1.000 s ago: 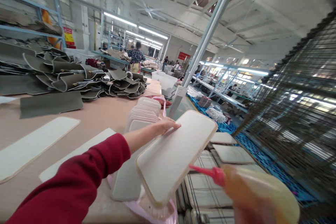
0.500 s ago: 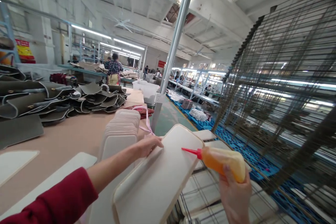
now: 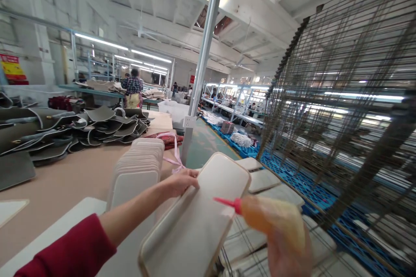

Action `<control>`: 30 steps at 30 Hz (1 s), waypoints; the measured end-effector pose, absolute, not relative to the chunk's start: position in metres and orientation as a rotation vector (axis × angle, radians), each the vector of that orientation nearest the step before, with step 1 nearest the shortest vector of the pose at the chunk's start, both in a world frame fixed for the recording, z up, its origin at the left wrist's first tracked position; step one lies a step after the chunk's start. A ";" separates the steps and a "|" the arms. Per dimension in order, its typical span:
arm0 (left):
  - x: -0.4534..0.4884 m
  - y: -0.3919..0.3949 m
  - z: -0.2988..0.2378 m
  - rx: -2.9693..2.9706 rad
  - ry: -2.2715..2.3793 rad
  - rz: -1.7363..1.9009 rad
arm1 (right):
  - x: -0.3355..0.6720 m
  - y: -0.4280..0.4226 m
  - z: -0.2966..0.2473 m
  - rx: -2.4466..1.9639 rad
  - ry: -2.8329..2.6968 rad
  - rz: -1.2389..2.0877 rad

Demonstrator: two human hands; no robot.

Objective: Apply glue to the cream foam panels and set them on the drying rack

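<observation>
My left hand point(image 3: 182, 181) grips the left edge of a white panel point(image 3: 198, 220) with rounded corners and a tan rim, its thumb on the face. The panel is tilted towards me. In my right hand point(image 3: 289, 251) is a squeeze bottle point(image 3: 273, 216) of amber liquid with a long red nozzle, blurred by motion. The nozzle points left over the panel's face; whether it touches I cannot tell. Left of the panel, a stack of similar white panels point(image 3: 138, 156) leans on the table point(image 3: 81, 177).
Dark olive pieces with pale edging point(image 3: 94, 125) are heaped on the table at left. A metal post point(image 3: 208, 39) rises ahead. At right stands a wire rack point(image 3: 325, 86), with more white panels point(image 3: 263, 180) on its lower wires. A person in a checked shirt point(image 3: 134, 84) stands farther back.
The squeeze bottle has moved down and slightly left over the panel. My left hand keeps its grip on the panel's edge. The whole view has shifted slightly.
</observation>
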State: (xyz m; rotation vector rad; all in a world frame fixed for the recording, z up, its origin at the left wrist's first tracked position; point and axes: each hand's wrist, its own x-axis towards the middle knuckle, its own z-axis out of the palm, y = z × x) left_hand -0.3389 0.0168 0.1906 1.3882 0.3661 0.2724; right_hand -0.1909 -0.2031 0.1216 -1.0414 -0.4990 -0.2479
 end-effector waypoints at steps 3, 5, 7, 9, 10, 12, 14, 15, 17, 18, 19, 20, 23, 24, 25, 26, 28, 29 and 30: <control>-0.327 0.014 0.189 1.397 0.301 0.237 | -0.174 -0.200 0.146 -1.020 -0.394 -0.276; -0.317 0.020 0.187 1.384 0.300 0.216 | -0.184 -0.199 0.138 -1.058 -0.378 -0.275; -0.306 0.030 0.184 1.379 0.313 0.195 | -0.204 -0.197 0.117 -1.103 -0.387 -0.248; -0.296 0.039 0.181 1.387 0.300 0.184 | -0.218 -0.195 0.098 -1.154 -0.402 -0.218; -0.291 0.041 0.179 1.389 0.281 0.178 | -0.220 -0.194 0.095 -1.156 -0.382 -0.226; -0.281 0.041 0.175 1.382 0.227 0.139 | -0.210 -0.196 0.102 -1.130 -0.309 -0.278; -0.273 0.036 0.173 1.360 0.161 0.078 | -0.191 -0.203 0.119 -1.108 -0.234 -0.366; -0.268 0.034 0.173 1.347 0.132 0.050 | -0.183 -0.208 0.125 -1.119 -0.205 -0.406; -0.260 0.030 0.173 1.320 0.111 0.016 | -0.177 -0.218 0.127 -1.156 -0.166 -0.457; -0.256 0.029 0.173 1.312 0.121 0.009 | -0.179 -0.222 0.121 -1.176 -0.154 -0.460; -0.252 0.028 0.173 1.311 0.138 0.005 | -0.184 -0.226 0.113 -1.196 -0.141 -0.453; -0.247 0.027 0.173 1.314 0.152 0.003 | -0.190 -0.230 0.103 -1.210 -0.149 -0.419; -0.235 0.014 0.174 1.332 0.117 -0.020 | -0.196 -0.246 0.088 -1.205 -0.164 -0.318; -0.231 0.006 0.174 1.335 0.087 -0.036 | -0.192 -0.254 0.090 -1.157 -0.141 -0.321; -0.227 -0.003 0.175 1.336 0.058 -0.055 | -0.185 -0.263 0.095 -1.116 -0.119 -0.348; -0.223 -0.013 0.176 1.337 0.037 -0.075 | -0.178 -0.272 0.102 -1.082 -0.102 -0.388; -0.215 -0.035 0.177 1.347 0.020 -0.106 | -0.165 -0.290 0.113 -1.036 -0.114 -0.435; -0.210 -0.046 0.177 1.357 0.023 -0.113 | -0.161 -0.298 0.115 -1.028 -0.133 -0.426; -0.205 -0.056 0.177 1.368 0.030 -0.117 | -0.159 -0.304 0.114 -1.029 -0.155 -0.394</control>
